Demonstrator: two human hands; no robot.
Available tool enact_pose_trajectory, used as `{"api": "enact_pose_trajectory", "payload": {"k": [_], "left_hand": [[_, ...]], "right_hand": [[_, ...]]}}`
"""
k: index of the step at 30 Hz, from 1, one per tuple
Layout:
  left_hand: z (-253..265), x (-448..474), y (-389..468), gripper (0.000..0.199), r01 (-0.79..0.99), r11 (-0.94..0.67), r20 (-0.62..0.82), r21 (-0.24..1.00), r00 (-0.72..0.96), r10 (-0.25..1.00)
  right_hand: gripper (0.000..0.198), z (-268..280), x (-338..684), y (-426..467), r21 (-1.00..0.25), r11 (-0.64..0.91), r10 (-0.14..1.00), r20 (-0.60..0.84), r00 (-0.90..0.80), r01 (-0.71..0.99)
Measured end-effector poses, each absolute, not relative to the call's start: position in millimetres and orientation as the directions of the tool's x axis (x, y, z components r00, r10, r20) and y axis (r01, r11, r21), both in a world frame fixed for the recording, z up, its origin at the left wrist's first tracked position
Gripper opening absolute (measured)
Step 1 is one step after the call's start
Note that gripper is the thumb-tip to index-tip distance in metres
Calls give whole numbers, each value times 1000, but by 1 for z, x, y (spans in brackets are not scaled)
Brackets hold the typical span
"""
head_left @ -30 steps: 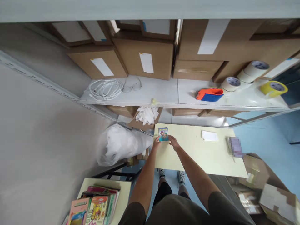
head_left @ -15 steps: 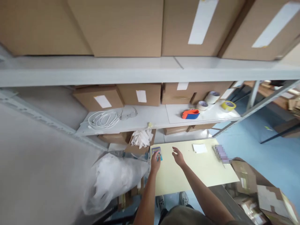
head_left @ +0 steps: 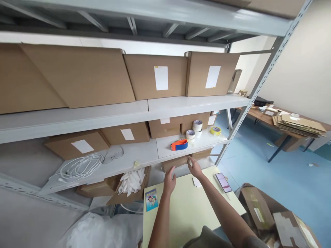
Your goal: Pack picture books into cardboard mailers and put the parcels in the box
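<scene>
My left hand (head_left: pixel 169 181) is raised over the pale yellow table (head_left: pixel 187 203), its thumb apart from the fingers and nothing in it. Farther right, my right hand (head_left: pixel 194 168) reaches toward the shelf's lower edge, also open and holding nothing. A small blue booklet (head_left: pixel 151 199) with cartoon figures lies at the table's left edge. Partly behind my right forearm is a white sheet of paper (head_left: pixel 196 182). On the shelf above my hands sits an orange and blue tape dispenser (head_left: pixel 179 145).
A phone (head_left: pixel 223 182) lies on the table's right side. The middle shelf holds white tape rolls (head_left: pixel 190 134), a yellow tape roll (head_left: pixel 215 131), a coiled white cable (head_left: pixel 81 167) and glasses (head_left: pixel 113 155). Cardboard boxes (head_left: pixel 257 208) stand at right; a plastic bag (head_left: pixel 103 230) is at lower left.
My left hand has let go of the booklet, which stays at the table's left edge. Both hands have moved forward toward the shelf. The view has tilted up and turned right.
</scene>
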State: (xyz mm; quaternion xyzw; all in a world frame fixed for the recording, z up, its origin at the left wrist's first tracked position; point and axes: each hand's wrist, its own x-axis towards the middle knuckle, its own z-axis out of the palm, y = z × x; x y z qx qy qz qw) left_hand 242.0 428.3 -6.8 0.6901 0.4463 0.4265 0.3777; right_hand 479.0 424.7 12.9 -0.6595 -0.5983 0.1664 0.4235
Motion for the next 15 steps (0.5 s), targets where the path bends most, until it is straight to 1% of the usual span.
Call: {"api": "enact_pose_trajectory", "payload": {"k": [3,5,8,11,13,15], "left_hand": [[11,255,423,51,334,-363,310,870,204,929],[18,256,416,51,365,-370,328,854,174,928],[24,249,401,52,400,-325,308,857,108,945],[26,235,386,53,402,-268,274,876,44,961],[26,223,379,53,393,-244,261,886,10,965],[25,210,374,52,384,-222,248,896,-18,969]], "right_hand": [[68,45,502,474,-705,154,938,324,121,692],[69,65,509,506,-649,200,943,332,37,734],[65,86,510,540,-535,185,964,261,-47,825],[50,96,504,552,-422,116,984,175,-45,899],[37,98,498,551,-401,117,985,162,-55,909],[27,100,490,544,-411,151,981,173,-86,899]]}}
